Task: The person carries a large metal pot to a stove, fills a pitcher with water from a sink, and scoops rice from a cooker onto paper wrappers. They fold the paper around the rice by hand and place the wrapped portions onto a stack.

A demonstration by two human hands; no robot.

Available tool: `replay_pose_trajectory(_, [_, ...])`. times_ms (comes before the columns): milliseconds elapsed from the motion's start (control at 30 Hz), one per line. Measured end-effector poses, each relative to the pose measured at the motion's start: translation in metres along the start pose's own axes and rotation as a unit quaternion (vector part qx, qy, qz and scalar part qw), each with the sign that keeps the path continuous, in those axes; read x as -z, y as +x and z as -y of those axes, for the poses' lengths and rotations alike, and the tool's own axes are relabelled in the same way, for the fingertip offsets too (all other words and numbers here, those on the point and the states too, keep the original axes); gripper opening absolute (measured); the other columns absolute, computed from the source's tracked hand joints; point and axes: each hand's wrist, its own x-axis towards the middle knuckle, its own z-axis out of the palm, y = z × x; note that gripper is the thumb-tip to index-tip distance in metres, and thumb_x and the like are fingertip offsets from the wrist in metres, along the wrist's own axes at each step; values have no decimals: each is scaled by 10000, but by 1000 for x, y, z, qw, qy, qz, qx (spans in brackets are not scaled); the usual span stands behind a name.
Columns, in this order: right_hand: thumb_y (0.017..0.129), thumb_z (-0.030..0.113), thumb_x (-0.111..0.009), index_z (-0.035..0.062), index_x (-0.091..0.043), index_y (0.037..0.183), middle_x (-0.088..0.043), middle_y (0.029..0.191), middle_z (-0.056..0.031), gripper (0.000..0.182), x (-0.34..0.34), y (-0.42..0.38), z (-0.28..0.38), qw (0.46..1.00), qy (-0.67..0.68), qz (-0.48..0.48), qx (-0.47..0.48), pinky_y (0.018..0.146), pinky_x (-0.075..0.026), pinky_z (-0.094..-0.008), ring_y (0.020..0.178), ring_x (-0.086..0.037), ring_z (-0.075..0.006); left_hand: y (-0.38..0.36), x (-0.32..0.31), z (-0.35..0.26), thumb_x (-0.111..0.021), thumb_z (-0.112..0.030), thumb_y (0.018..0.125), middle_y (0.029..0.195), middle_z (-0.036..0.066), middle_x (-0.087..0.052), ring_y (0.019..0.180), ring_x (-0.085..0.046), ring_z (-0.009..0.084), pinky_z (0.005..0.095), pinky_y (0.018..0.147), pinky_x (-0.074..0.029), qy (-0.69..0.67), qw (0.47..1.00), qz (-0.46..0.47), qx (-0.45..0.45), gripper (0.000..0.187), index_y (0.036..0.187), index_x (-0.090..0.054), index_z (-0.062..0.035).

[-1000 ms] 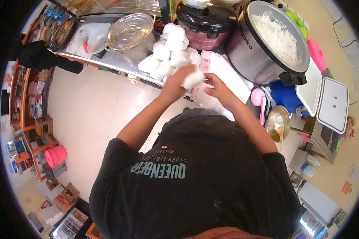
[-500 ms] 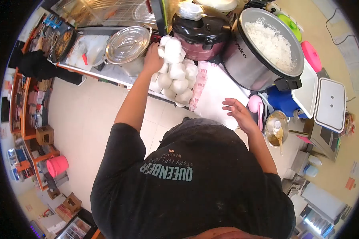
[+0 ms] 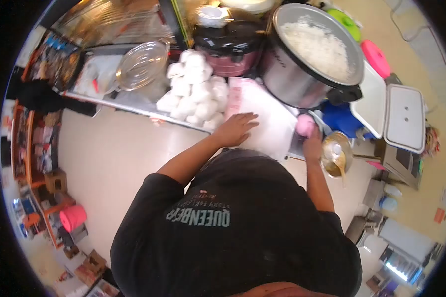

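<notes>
My left hand (image 3: pixel 236 129) lies with fingers stretched out on the near left part of the white wrapping paper (image 3: pixel 267 121), whose left edge bears red print. My right hand (image 3: pixel 312 144) is closed at the handle of a pink scoop (image 3: pixel 306 125) beside the paper; the hand covers most of the handle. Left of the paper stands a pile of white rounded bundles (image 3: pixel 195 91). Behind and to the right, a large silver cooker (image 3: pixel 287 74) stands open, full of white cooked rice (image 3: pixel 319 47).
A dark lidded cooker (image 3: pixel 230 42) stands behind the bundles. On the left is a pot with a glass lid (image 3: pixel 142 65). Right of my right hand, a metal bowl (image 3: pixel 328 166) holds a yellowish spoon. A person in dark clothes (image 3: pixel 39 96) is at the far left.
My left hand has come from the white bundles to the paper. My right hand has moved from above the paper to the pink scoop and closed at its handle. The view has shifted slightly.
</notes>
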Motion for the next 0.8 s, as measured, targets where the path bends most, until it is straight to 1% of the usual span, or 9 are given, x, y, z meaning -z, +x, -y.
replay_pose_trajectory(100, [872,23,-588,63,-396,1474,-569,1322,-255,633,6,0,-3,998,45,31,-15,954,-507,-524,1129,-604,-472,11,-61,6,-577,-331,983,1614,164,-335,1497,-297,343,522,1207,-245,68,997,44,5,621,1519,-395,-77])
replay_pose_trajectory(133, [873,24,-582,56,-434,1445,-589,1291,-262,591,20,-3,4,994,108,17,23,951,-509,-523,1150,-596,-476,14,-64,5,-522,-417,1002,1639,166,-284,1522,-243,342,527,1225,-200,78,995,54,18,671,1553,-338,-82])
replay_pose_trajectory(200, [873,37,-583,27,-513,1376,-618,1244,-284,508,70,-9,23,968,203,32,144,956,-507,-516,1146,-601,-486,19,-66,5,-543,-409,985,1628,163,-310,1516,-259,339,525,1218,-222,95,995,17,25,668,1539,-369,-78])
replay_pose_trajectory(300, [881,52,-577,85,-439,1423,-639,1192,-275,560,180,8,82,945,220,53,236,860,-532,-554,1005,-658,-466,21,-65,2,-529,-409,987,1623,162,-322,1513,-266,336,520,1219,-222,101,994,6,40,657,1535,-381,-77])
replay_pose_trajectory(367, [895,42,-542,78,-429,1426,-665,1115,-283,544,253,59,110,969,111,52,213,822,-537,-570,939,-667,-486,23,-62,0,-513,-412,994,1623,161,-322,1514,-267,332,516,1224,-213,99,994,15,46,652,1537,-378,-78])
replay_pose_trajectory(400, [915,78,-532,92,-418,1404,-687,1006,-270,502,255,106,101,962,25,-31,271,735,-539,-582,853,-679,-475,24,-61,-1,-508,-412,995,1623,160,-322,1513,-268,330,513,1226,-209,97,994,19,50,651,1538,-377,-78])
replay_pose_trajectory(467, [956,139,-494,66,-470,1307,-699,939,-261,359,291,198,118,969,-113,-62,213,696,-540,-564,861,-695,-447,25,-57,-2,-509,-414,995,1625,149,-323,1515,-270,318,501,1232,-201,95,994,25,55,648,1537,-380,-83])
replay_pose_trajectory(567, [974,167,-496,29,-545,1218,-717,968,-248,285,263,336,105,956,-207,-54,202,723,-558,-547,911,-712,-426,28,-53,-5,-512,-414,993,1628,138,-323,1516,-268,313,492,1233,-204,87,994,30,64,645,1536,-385,-91])
replay_pose_trajectory(800, [979,191,-496,37,-618,1143,-722,1063,-214,256,236,315,127,914,-268,126,277,795,-569,-517,982,-716,-393,28,-52,-3,-496,-407,998,1630,147,-312,1516,-269,323,499,1237,-198,75,995,30,63,641,1541,-372,-89])
